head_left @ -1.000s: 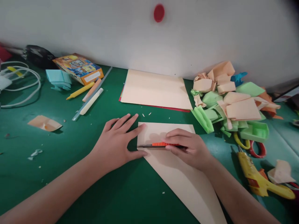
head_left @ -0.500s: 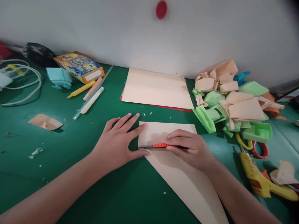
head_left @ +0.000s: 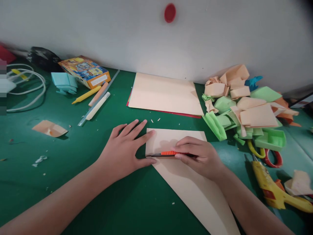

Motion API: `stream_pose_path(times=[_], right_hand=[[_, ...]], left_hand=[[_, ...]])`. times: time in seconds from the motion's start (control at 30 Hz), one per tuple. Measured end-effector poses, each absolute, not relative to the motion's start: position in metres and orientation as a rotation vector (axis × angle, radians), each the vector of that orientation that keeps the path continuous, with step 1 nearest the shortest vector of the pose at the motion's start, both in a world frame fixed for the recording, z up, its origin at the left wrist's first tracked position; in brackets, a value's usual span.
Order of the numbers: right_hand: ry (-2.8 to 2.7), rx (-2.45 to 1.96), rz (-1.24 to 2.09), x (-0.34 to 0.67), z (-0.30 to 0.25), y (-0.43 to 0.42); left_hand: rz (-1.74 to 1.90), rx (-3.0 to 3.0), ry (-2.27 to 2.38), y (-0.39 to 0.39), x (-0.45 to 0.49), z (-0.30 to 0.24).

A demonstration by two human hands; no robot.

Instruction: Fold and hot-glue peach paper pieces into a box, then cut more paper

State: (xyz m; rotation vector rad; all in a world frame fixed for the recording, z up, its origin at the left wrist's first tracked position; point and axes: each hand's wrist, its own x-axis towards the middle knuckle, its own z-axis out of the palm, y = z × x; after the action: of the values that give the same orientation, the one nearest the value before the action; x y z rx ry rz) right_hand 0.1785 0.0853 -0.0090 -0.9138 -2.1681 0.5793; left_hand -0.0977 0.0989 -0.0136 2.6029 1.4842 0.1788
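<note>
A cream sheet of paper [head_left: 195,186] lies folded over on the green table, its lower part running toward me at a slant. My left hand [head_left: 122,150] is spread open, with the index fingertip and thumb resting at the left edge of the folded part. In my right hand [head_left: 200,156] is an orange and black box cutter [head_left: 168,153], held flat along the fold. Its dark blade points left toward my left thumb. The palm and fingers hide the back end of the cutter.
Behind the hands lies a stack of coloured paper [head_left: 166,94]. At right are a heap of folded paper pieces [head_left: 256,114], scissors [head_left: 272,158] and a yellow glue gun [head_left: 269,182]. Markers [head_left: 86,94], a printed box [head_left: 85,70] and white cables [head_left: 36,91] sit at left.
The whole view has shifted slightly, so everything sits a little lower and farther right. Hands, paper and box cutter keep nearly the same positions relative to each other.
</note>
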Motion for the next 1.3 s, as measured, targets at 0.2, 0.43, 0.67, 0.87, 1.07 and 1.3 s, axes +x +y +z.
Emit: stream_pose_path(times=[0.2,0.43,0.67,0.87,1.07,1.3], right_hand=[[-2.175,-0.874,0.555,0.1769,-0.0074,0.0836],[-2.178,-0.895,0.550,0.1764,-0.0064,0.0811],[-2.173,-0.877,0.548,0.1783,-0.0091,0.0812],[-2.173,-0.858,0.533,0.1781,-0.0079,0.0817],[-2.188,-0.836,0.476,0.1795,-0.0083,0.0808],[-2.195,-0.817,0.453,0.1794,-0.0070,0.0817]], left_hand=[[0.206,2.594,1.468,0.0991,-0.0976,-0.0127],[0.198,2.604,1.463,0.0978,-0.0974,-0.0113],[0.264,2.616,1.434,0.0982,-0.0993,-0.0133],[0.277,2.615,1.441,0.0976,-0.0979,-0.0131],[0.274,2.629,1.441,0.0986,-0.0986,-0.0144],[0.270,2.639,1.448,0.0986,-0.0990,-0.0150]])
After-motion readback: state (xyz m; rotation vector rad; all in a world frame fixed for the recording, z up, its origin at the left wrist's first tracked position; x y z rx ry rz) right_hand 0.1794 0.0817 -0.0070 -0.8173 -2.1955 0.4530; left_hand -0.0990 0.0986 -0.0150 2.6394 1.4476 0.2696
